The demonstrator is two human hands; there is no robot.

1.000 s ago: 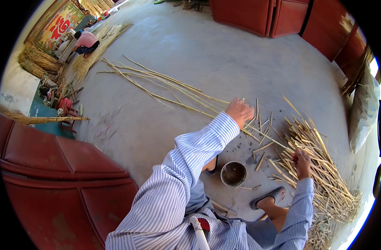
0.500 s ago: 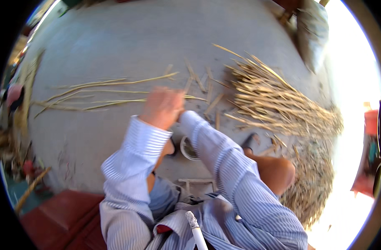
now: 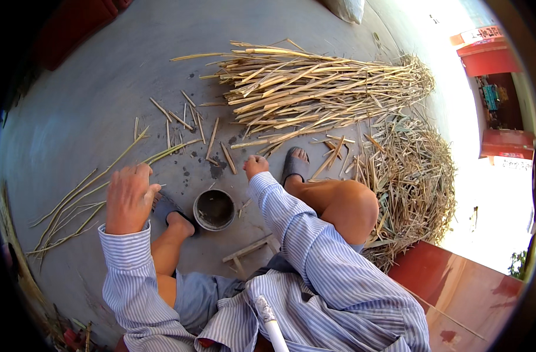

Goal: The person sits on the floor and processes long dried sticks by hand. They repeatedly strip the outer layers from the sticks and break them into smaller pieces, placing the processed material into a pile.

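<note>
A grey concrete floor (image 3: 103, 88) carries a big bundle of dry reed stalks (image 3: 315, 88), a chaff heap (image 3: 414, 182), scattered cut pieces (image 3: 191, 123), long thin stems (image 3: 80, 205) and a small round metal bowl (image 3: 214, 209).

The long green-yellow reed stalks (image 3: 86, 196) lie flat on the grey concrete in a loose fan, thin and bare, running from under the left hand (image 3: 127, 198) out toward the lower left. That hand rests palm down, fingers spread, on their near ends. The right hand (image 3: 255, 166) is curled with knuckles up, its fingertips down at a short cut stalk piece (image 3: 228, 158), dry and straw-coloured, which lies at a slant on the floor just left of it
</note>
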